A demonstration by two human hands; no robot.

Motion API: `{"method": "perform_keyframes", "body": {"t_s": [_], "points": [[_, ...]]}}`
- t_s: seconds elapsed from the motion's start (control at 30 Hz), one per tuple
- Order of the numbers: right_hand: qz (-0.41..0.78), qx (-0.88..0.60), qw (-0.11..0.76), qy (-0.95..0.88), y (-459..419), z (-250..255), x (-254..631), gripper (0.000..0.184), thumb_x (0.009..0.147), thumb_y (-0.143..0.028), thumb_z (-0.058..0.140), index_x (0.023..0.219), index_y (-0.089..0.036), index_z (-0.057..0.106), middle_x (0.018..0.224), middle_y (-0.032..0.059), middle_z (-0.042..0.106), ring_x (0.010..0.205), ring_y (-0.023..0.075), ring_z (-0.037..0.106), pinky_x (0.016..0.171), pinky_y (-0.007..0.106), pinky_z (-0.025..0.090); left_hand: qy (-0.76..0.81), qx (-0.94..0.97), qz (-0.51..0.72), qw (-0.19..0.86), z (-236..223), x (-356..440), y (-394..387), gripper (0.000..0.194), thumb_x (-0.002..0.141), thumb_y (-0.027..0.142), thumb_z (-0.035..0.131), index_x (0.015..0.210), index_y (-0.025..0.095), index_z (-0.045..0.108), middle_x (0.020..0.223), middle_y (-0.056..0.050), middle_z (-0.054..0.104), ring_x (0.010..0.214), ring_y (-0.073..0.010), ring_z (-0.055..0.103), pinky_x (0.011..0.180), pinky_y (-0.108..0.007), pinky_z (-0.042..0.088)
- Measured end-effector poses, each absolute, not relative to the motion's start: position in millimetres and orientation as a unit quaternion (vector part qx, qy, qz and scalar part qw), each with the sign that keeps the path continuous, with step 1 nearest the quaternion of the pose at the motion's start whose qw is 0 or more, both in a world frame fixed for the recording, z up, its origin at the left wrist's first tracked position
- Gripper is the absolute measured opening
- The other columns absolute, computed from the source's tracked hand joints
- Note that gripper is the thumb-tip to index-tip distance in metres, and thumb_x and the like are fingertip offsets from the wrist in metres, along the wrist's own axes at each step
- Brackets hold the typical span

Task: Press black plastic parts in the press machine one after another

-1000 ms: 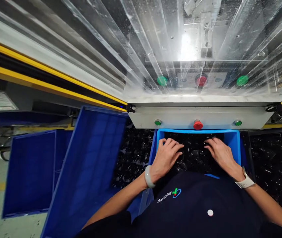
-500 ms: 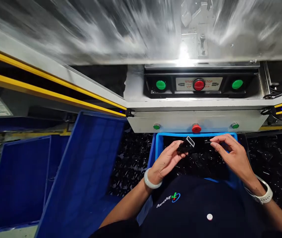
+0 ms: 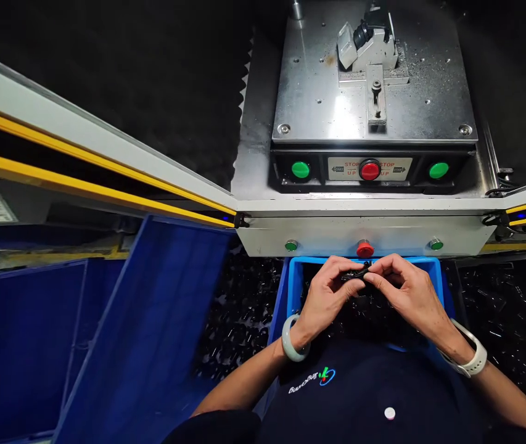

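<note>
A small glossy black plastic part (image 3: 354, 273) is held over the blue bin, mostly covered by fingers. My left hand (image 3: 327, 296) is closed around it from the left, thumb below and fingers above. From the right, my right hand (image 3: 404, 290) pinches its end with thumb and forefinger. The fingertips of both hands nearly meet. Whether a second small piece sits in the right pinch is hidden. Below my hands, the light-blue bin (image 3: 295, 283) contains many black pieces.
Ahead stands a machine with a metal plate (image 3: 309, 111) and a fixture (image 3: 376, 58) bearing a black part. Its panel has green buttons (image 3: 300, 169) and a red button (image 3: 370, 169). Yellow-edged guards (image 3: 105, 179) flank it. Large blue crates (image 3: 152, 308) stand left; black parts (image 3: 503, 308) lie right.
My hands have come together, the right one moving left onto the black part, which has turned. The blurred metal mass above the machine is gone, and the plate and fixture now show.
</note>
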State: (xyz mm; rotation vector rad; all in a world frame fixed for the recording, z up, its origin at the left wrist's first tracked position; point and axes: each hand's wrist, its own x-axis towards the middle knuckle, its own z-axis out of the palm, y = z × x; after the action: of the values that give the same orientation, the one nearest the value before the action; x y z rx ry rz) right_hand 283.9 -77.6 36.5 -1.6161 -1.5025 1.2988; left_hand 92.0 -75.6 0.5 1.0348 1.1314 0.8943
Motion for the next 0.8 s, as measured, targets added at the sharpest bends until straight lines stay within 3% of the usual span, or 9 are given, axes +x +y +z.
{"method": "perform_keyframes", "body": {"t_s": [0.07,0.17,0.33,0.53,0.63,0.7,0.8], "points": [[0.513,-0.594,0.288,-0.549,-74,35,287,0.022,0.096,-0.045,0.069,0.096,-0.023,0.070,0.089,0.0014,0.074,0.080,0.0156,0.070,0.073,0.031,0.057,0.493,0.442,0.392,0.639,-2,89,-72,0.029,0.083,0.040,0.086,0.104,0.021,0.080,0.109,-0.008,0.069,0.093,-0.0209,0.068,0.080,-0.031,0.060],[0.510,-0.599,0.320,-0.528,-61,37,299,0.026,0.098,-0.048,0.066,0.103,-0.022,0.070,0.092,0.0020,0.074,0.080,0.0150,0.072,0.074,0.030,0.059,0.476,0.292,0.398,0.728,-6,86,-64,0.035,0.082,0.046,0.086,0.101,0.018,0.077,0.100,-0.006,0.072,0.082,-0.0174,0.068,0.075,-0.031,0.060],[0.352,-0.636,0.390,-0.565,-10,49,321,0.024,0.097,-0.044,0.068,0.107,-0.022,0.070,0.099,0.0036,0.075,0.085,0.0161,0.073,0.079,0.032,0.061,0.438,0.158,0.420,0.779,-10,83,-54,0.042,0.076,0.042,0.092,0.101,0.016,0.072,0.098,-0.005,0.075,0.088,-0.0188,0.073,0.085,-0.034,0.061],[0.138,-0.602,0.393,-0.681,100,88,314,0.018,0.101,-0.026,0.062,0.114,-0.017,0.070,0.112,0.0064,0.074,0.100,0.0163,0.070,0.088,0.030,0.057,0.424,0.144,0.420,0.789,-7,85,-50,0.046,0.075,0.044,0.093,0.103,0.017,0.069,0.100,-0.006,0.077,0.089,-0.0204,0.075,0.088,-0.034,0.059],[0.070,-0.586,0.382,-0.711,166,113,296,0.026,0.101,-0.022,0.059,0.123,-0.008,0.065,0.125,0.0094,0.070,0.117,0.0175,0.064,0.099,0.031,0.052,0.432,0.171,0.419,0.780,2,86,-48,0.042,0.078,0.046,0.091,0.102,0.018,0.069,0.096,-0.005,0.077,0.089,-0.0184,0.073,0.087,-0.031,0.057],[0.035,-0.588,0.351,-0.728,206,125,282,0.036,0.103,-0.026,0.056,0.130,-0.003,0.059,0.130,0.0092,0.065,0.130,0.0201,0.057,0.112,0.038,0.042,0.446,0.221,0.426,0.756,11,85,-42,0.038,0.080,0.045,0.089,0.100,0.018,0.071,0.094,-0.004,0.076,0.087,-0.0168,0.071,0.085,-0.029,0.055],[0.032,-0.626,0.288,-0.725,253,135,263,0.053,0.101,-0.038,0.056,0.132,0.005,0.054,0.136,0.0125,0.056,0.142,0.0315,0.046,0.117,0.049,0.033,0.471,0.337,0.460,0.673,28,83,-17,0.031,0.080,0.041,0.088,0.095,0.018,0.075,0.096,-0.005,0.076,0.089,-0.0170,0.069,0.086,-0.028,0.054]]}}
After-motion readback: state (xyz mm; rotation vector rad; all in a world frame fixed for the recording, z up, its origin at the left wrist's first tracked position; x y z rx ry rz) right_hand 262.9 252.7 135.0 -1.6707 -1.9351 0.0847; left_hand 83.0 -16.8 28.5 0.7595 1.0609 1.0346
